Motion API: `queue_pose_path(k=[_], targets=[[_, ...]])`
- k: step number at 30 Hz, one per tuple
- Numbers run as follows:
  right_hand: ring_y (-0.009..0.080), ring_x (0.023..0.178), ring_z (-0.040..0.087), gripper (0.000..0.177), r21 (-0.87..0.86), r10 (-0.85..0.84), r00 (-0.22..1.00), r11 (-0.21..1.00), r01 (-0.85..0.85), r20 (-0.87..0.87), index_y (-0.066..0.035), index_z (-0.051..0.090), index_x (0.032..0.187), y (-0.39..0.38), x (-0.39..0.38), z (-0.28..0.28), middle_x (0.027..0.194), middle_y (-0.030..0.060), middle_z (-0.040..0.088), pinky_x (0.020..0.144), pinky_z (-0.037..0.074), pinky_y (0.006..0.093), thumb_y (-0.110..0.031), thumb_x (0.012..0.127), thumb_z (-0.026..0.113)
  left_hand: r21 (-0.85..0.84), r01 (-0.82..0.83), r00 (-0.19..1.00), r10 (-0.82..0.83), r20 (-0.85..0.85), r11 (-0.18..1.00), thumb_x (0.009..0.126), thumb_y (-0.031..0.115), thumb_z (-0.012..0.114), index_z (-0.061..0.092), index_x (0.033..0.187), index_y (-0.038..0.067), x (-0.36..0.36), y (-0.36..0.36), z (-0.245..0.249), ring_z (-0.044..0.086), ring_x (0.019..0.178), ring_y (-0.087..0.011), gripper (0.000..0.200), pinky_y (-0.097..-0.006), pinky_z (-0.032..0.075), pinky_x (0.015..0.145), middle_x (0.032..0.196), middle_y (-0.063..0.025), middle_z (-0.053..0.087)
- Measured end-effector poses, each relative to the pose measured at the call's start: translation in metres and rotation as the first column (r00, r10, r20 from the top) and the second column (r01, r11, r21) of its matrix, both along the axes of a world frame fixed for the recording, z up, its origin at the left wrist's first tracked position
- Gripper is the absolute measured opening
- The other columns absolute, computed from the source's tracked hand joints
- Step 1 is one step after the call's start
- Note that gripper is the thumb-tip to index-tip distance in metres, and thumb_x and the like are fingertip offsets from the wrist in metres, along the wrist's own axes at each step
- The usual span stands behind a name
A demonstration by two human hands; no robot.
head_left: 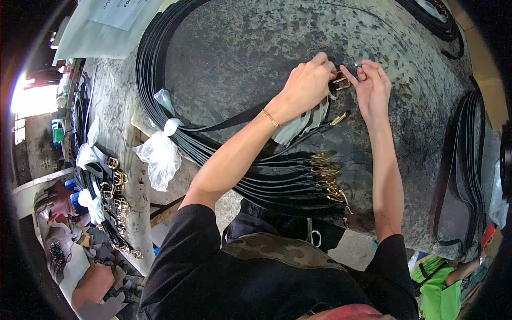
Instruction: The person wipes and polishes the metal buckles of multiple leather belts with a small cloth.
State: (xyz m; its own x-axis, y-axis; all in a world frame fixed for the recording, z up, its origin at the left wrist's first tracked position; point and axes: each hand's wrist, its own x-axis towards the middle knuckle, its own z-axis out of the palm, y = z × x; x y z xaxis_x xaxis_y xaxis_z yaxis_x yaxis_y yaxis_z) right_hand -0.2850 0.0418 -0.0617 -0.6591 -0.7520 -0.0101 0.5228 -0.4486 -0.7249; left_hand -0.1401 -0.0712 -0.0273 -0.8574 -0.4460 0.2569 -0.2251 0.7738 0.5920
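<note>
My left hand is closed on the buckle end of a black belt; its fingers hide part of the strap. A gold buckle sticks out between my two hands. My right hand is just right of the buckle, with one digit stretched toward it and the others curled by a small dark, shiny piece I cannot make out. Below my left hand lie pale strips and another belt end with a gold buckle. Nearer my body, several black belts lie side by side, their gold buckles pointing right.
Clear plastic ties the belt bundle at left. More black belts lie on the right of the worn table. Buckled belts hang at the left edge, above leather scraps. A person in green is at lower right.
</note>
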Motion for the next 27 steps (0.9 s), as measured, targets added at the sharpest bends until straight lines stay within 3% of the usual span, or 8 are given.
queue_pose_path(k=[7, 10, 11, 13, 17, 19, 22, 27], targets=[[0.0091, 0.073, 0.055, 0.008, 0.014, -0.003, 0.997, 1.0, 0.004, -0.082, 0.004, 0.063, 0.098, -0.001, 0.007, 0.0, 0.084, 0.0046, 0.058, 0.099, 0.055, 0.0524, 0.003, 0.093, 0.057, 0.093, -0.01, 1.0, 0.009, 0.01, 0.996, 0.089, 0.004, 0.058, 0.066, 0.093, -0.005, 0.012, -0.021, 0.004, 0.063, 0.093, -0.0424, 0.013, -0.0445, 0.051, 0.081, 0.097, -0.0226, 0.066], [0.0112, 0.084, 0.065, 0.008, 0.239, -0.021, 0.917, 0.963, 0.127, -0.399, 0.005, 0.065, 0.099, -0.004, 0.013, -0.003, 0.091, 0.0054, 0.066, 0.084, 0.056, 0.0288, 0.001, 0.093, 0.062, 0.115, -0.034, 0.999, 0.029, 0.044, 0.993, 0.089, 0.004, 0.058, 0.066, 0.095, -0.006, 0.013, -0.02, 0.008, 0.063, 0.094, -0.0436, 0.014, -0.0441, 0.051, 0.081, 0.097, -0.0253, 0.067], [0.0112, 0.084, 0.065, 0.008, 0.241, -0.022, 0.917, 0.962, 0.128, -0.398, 0.005, 0.065, 0.099, -0.003, 0.014, -0.004, 0.091, 0.0054, 0.066, 0.084, 0.056, 0.0288, 0.001, 0.093, 0.062, 0.103, -0.036, 0.998, 0.031, 0.049, 0.994, 0.089, 0.004, 0.058, 0.066, 0.096, -0.006, 0.014, -0.02, 0.008, 0.063, 0.094, -0.0439, 0.014, -0.0438, 0.051, 0.08, 0.097, -0.0258, 0.067], [0.0127, 0.086, 0.067, 0.009, 0.286, 0.015, 0.811, 0.939, 0.19, -0.586, 0.004, 0.066, 0.1, -0.003, 0.015, -0.004, 0.091, 0.0043, 0.067, 0.078, 0.054, 0.0251, -0.002, 0.094, 0.063, 0.122, -0.021, 0.998, 0.014, 0.055, 0.992, 0.089, 0.004, 0.057, 0.066, 0.097, -0.006, 0.015, -0.022, 0.009, 0.064, 0.092, -0.0433, 0.015, -0.0426, 0.052, 0.079, 0.096, -0.0261, 0.067], [0.012, 0.083, 0.065, 0.008, 0.274, -0.01, 0.883, 0.949, 0.156, -0.469, 0.005, 0.066, 0.099, -0.004, 0.016, 0.002, 0.09, 0.0055, 0.065, 0.082, 0.056, 0.0275, 0.0, 0.094, 0.062, 0.23, -0.041, 0.991, 0.01, 0.134, 0.972, 0.09, 0.005, 0.058, 0.066, 0.102, -0.006, 0.017, -0.022, 0.016, 0.068, 0.085, -0.0387, 0.018, -0.0393, 0.052, 0.077, 0.091, -0.024, 0.069], [0.0118, 0.081, 0.062, 0.008, 0.162, -0.047, 0.958, 0.982, 0.096, -0.283, 0.007, 0.065, 0.099, -0.004, 0.015, 0.003, 0.089, 0.0064, 0.063, 0.089, 0.059, 0.033, 0.002, 0.093, 0.06, 0.267, -0.05, 0.993, 0.02, 0.115, 0.963, 0.09, 0.007, 0.059, 0.066, 0.104, -0.005, 0.017, -0.024, 0.016, 0.068, 0.084, -0.0357, 0.02, -0.0389, 0.052, 0.077, 0.091, -0.0222, 0.069], [0.0122, 0.081, 0.06, 0.008, 0.088, -0.049, 0.984, 0.994, 0.065, -0.17, 0.008, 0.064, 0.099, -0.003, 0.011, 0.002, 0.088, 0.0067, 0.059, 0.093, 0.06, 0.0394, 0.004, 0.094, 0.059, 0.293, -0.054, 0.995, 0.026, 0.098, 0.955, 0.088, 0.012, 0.064, 0.067, 0.109, -0.003, 0.015, -0.025, 0.012, 0.069, 0.084, -0.0312, 0.026, -0.0384, 0.052, 0.078, 0.09, -0.0186, 0.071], [0.0127, 0.082, 0.061, 0.008, 0.101, -0.061, 0.982, 0.992, 0.08, -0.181, 0.008, 0.063, 0.098, -0.004, 0.012, 0.002, 0.088, 0.0063, 0.058, 0.093, 0.06, 0.0405, 0.004, 0.094, 0.058, 0.215, -0.048, 0.991, 0.021, 0.13, 0.975, 0.085, 0.017, 0.07, 0.07, 0.112, 0.001, 0.011, -0.014, 0.019, 0.069, 0.086, -0.0299, 0.032, -0.0387, 0.052, 0.08, 0.089, -0.0162, 0.071]])
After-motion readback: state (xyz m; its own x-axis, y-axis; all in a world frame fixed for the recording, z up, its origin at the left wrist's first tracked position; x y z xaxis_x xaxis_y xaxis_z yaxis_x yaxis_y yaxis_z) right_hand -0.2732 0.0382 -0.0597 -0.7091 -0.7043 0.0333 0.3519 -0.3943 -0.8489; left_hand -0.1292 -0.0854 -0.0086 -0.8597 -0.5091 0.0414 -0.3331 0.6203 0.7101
